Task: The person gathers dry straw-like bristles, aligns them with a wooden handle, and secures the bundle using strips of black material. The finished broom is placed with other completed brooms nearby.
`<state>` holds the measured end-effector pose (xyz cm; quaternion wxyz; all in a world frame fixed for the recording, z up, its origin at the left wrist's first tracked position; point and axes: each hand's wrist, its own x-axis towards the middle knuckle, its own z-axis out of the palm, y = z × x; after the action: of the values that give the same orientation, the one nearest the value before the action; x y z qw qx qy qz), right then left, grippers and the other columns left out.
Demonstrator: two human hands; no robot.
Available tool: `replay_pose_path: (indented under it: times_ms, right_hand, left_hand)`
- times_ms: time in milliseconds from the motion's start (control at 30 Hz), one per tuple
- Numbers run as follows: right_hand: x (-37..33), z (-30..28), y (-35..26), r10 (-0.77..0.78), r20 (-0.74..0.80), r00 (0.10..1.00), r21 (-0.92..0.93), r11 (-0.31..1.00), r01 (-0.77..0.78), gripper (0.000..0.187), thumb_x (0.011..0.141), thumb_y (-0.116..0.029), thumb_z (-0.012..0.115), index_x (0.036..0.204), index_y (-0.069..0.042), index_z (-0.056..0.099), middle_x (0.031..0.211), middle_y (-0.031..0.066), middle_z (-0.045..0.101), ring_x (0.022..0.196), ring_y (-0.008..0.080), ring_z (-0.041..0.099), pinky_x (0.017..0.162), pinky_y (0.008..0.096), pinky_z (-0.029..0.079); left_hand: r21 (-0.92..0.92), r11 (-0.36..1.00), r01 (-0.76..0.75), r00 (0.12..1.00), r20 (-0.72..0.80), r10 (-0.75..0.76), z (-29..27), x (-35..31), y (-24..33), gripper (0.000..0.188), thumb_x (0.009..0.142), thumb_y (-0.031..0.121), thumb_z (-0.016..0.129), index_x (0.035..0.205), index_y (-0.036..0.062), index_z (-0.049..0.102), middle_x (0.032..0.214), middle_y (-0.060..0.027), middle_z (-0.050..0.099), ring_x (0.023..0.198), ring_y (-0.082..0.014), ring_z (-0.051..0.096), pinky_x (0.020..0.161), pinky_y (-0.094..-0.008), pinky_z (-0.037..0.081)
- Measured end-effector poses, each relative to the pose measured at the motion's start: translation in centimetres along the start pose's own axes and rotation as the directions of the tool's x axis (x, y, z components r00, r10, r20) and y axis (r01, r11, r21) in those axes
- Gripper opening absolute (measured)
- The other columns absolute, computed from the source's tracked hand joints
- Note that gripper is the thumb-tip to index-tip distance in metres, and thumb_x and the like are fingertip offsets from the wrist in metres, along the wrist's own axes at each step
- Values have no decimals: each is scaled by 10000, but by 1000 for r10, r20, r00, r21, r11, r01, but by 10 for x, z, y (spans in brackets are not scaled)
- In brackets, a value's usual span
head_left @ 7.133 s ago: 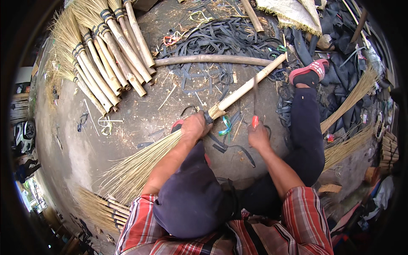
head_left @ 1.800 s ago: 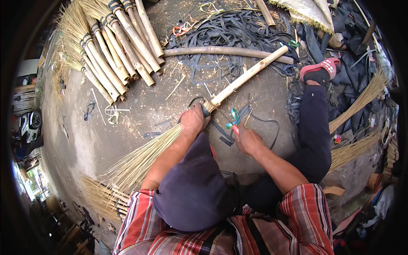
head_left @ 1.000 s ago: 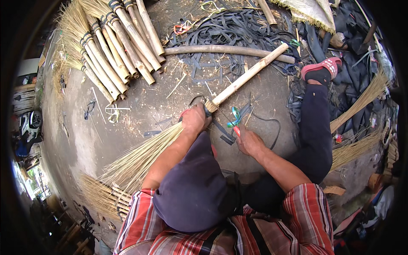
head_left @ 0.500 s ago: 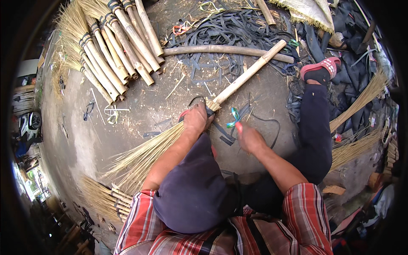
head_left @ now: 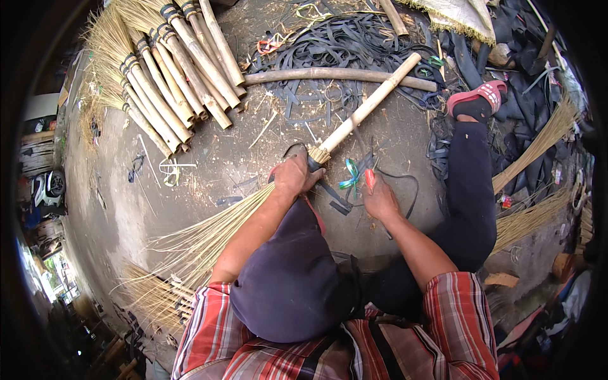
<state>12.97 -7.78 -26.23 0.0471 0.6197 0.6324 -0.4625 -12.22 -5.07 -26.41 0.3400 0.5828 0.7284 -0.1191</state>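
My left hand (head_left: 293, 174) is wrapped around the neck of a broom (head_left: 228, 218), where a black rubber strip (head_left: 313, 164) binds the straw. Its pale bamboo handle (head_left: 373, 101) points away to the upper right, and its bristles fan out to the lower left beneath my left forearm. My right hand (head_left: 381, 199) is closed on a red-handled tool (head_left: 370, 180), to the right of the binding and apart from it. A thin dark streak runs up from the tool, too blurred to identify. Beside it on the ground lies a shiny green-blue ribbon (head_left: 349, 174).
Several brooms with bamboo handles (head_left: 183, 69) lie at the upper left. A tangle of black rubber strips (head_left: 348, 41) and a long bamboo pole (head_left: 316, 74) lie ahead. Straw bundles (head_left: 535, 152) are at the right, near my sandalled foot (head_left: 478, 100). More bristles (head_left: 152, 294) lie lower left.
My right hand has shifted slightly right with the red-handled tool. My left hand stays on the broom's neck; the handle has tilted slightly, and the bristles spread wider at lower left.
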Motion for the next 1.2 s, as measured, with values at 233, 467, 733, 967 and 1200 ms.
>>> replay_pose_path:
  times_ms: [233, 467, 733, 967, 1200]
  right_hand:
    - [-9, -6, -13, -28, -67, 997, -121, 992, 20, 379, 997, -193, 563, 1265, 68, 503, 1056, 371, 700, 1006, 531, 698, 917, 607, 534]
    - [-3, -10, -11, -91, 52, 995, -220, 970, 100, 382, 1000, -216, 586, 1238, 76, 520, 1016, 360, 706, 987, 535, 697, 891, 601, 543]
    - [4, -4, 8, -111, 120, 987, -229, 964, 136, 368, 1012, -227, 586, 1246, 50, 520, 988, 345, 713, 957, 532, 699, 868, 601, 549]
    - [4, -10, -3, -128, 152, 980, -176, 972, 154, 354, 996, -230, 581, 1235, 27, 534, 1015, 331, 718, 986, 516, 702, 879, 600, 547]
    - [17, -6, 7, -36, -12, 999, -14, 999, 36, 372, 1001, -255, 590, 1230, 32, 530, 1047, 342, 698, 980, 533, 683, 856, 612, 535]
  left_hand:
    - [-4, 1000, 24, 993, -120, -25, 22, 1, 3, 663, 877, 461, 810, 1239, -27, 545, 1115, -263, 723, 1038, -412, 734, 883, -481, 602]
    - [-55, 998, -26, 993, -114, 20, -1, 1, -2, 720, 857, 508, 819, 1236, -35, 536, 1207, -304, 680, 1120, -441, 701, 931, -505, 580]
    - [-40, 999, 35, 984, -175, -42, 20, 6, 3, 596, 867, 432, 796, 1223, 19, 556, 1068, -279, 737, 1035, -475, 719, 909, -577, 566]
    - [-34, 999, -36, 981, -190, 29, 1, 2, -1, 705, 876, 436, 806, 1328, -23, 520, 1182, -273, 711, 1087, -454, 714, 947, -530, 578]
    - [-85, 996, 37, 996, -82, -44, 3, 3, 7, 687, 880, 490, 785, 1296, 0, 542, 1160, -295, 723, 1096, -464, 710, 945, -530, 574]
